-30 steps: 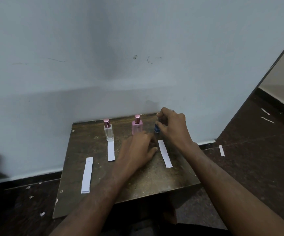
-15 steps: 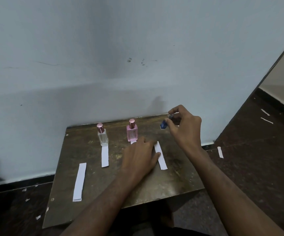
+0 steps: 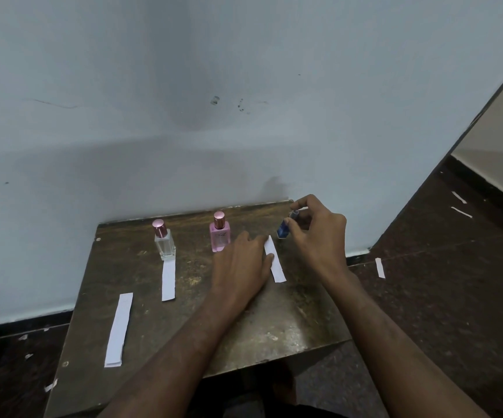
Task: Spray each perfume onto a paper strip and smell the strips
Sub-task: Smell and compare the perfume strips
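The blue bottle (image 3: 283,230) is in the right hand (image 3: 319,236), tilted with its top toward the far right and its base low, just above the far end of a strip (image 3: 275,260). The right grip is narrow: thumb and fingers curl round the bottle's neck and cap, pinching it near the back right corner of the desk (image 3: 274,333).

The strip under it lies flat on the desk, running from near the bottle toward the person. The left hand (image 3: 241,267) rests palm down on the desk, its fingers straight and its fingertips touching the strip's left edge; this grip is flat and holds nothing.

Left of that hand the pink bottle (image 3: 220,233) stands upright near the back edge, partly hidden by the fingers. Further left the clear bottle (image 3: 164,241) stands upright with a pink cap, and a second strip (image 3: 168,280) lies in front of it, its far end at the bottle's base. A third strip (image 3: 118,329) lies nearer the front left of the desk, well apart from the bottles.

The desk stands against a pale wall (image 3: 244,86). On the dark floor (image 3: 440,297) lie paper scraps (image 3: 380,267) to the right and left of the desk.
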The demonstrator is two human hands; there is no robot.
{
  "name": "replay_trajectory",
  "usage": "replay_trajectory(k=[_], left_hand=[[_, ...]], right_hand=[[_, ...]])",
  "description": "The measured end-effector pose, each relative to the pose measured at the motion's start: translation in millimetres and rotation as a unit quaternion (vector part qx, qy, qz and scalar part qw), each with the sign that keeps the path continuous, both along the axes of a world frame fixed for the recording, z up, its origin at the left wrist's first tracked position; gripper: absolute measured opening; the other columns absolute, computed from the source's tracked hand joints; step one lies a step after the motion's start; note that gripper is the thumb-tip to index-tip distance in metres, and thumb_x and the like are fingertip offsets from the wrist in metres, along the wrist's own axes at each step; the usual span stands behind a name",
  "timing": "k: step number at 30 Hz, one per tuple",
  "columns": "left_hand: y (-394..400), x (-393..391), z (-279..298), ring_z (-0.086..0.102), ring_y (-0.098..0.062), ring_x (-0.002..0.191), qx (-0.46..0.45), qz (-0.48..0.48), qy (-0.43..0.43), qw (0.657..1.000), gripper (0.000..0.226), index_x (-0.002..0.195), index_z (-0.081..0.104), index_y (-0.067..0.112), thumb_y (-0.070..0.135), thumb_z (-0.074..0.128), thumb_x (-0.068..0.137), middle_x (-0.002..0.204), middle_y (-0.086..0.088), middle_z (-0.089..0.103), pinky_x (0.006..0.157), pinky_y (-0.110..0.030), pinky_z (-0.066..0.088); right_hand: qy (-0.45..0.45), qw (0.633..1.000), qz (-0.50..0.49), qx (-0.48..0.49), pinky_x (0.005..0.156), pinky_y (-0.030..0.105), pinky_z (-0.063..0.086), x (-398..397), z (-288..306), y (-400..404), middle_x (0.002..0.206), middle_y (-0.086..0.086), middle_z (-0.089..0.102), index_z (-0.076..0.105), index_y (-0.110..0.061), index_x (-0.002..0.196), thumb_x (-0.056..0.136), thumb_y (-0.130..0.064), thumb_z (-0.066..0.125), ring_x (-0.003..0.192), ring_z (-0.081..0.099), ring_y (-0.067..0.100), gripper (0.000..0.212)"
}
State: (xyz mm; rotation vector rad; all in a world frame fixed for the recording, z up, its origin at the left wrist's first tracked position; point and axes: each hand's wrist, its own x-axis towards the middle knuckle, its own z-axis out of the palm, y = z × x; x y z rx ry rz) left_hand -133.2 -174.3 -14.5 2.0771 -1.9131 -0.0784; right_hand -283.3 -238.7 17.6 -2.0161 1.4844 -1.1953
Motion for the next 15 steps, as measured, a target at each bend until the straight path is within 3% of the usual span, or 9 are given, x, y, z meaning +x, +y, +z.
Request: replay_trajectory(k=[2,11,15], left_hand=[[-1,1,1,0.067,-0.022,0.106,0.0,0.0,0.004,1.0,0.047,0.147,0.052,0.034,0.051,0.052,0.103,0.124,0.0,0.063,0.077,-0.037,0.054],[4,6,1,0.066,-0.02,0.1,0.006,0.003,0.037,0.999,0.04,0.128,0.059,0.028,0.055,0.058,0.099,0.115,0.003,0.063,0.077,-0.038,0.056],[7,5,5,0.066,-0.021,0.101,0.003,-0.002,0.044,0.999,0.039,0.126,0.06,0.027,0.054,0.059,0.098,0.114,0.003,0.063,0.07,-0.035,0.047]], right_hand=[[-0.001,1.0,0.0,0.005,0.07,0.007,0.052,1,-2,0,0.074,-0.014,0.07,0.068,-0.024,0.098,0.087,-0.012,0.082,0.073,0.07,-0.004,0.022],[0.024,0.998,0.053,-0.021,0.078,0.025,0.061,20,-6,6,0.084,-0.006,0.074,0.068,-0.024,0.109,0.091,-0.012,0.076,0.078,0.072,0.003,0.023],[0.048,0.997,0.06,-0.026,0.079,0.03,0.062,22,-9,5,0.081,-0.007,0.072,0.069,-0.024,0.11,0.092,-0.011,0.076,0.077,0.071,0.004,0.023]])
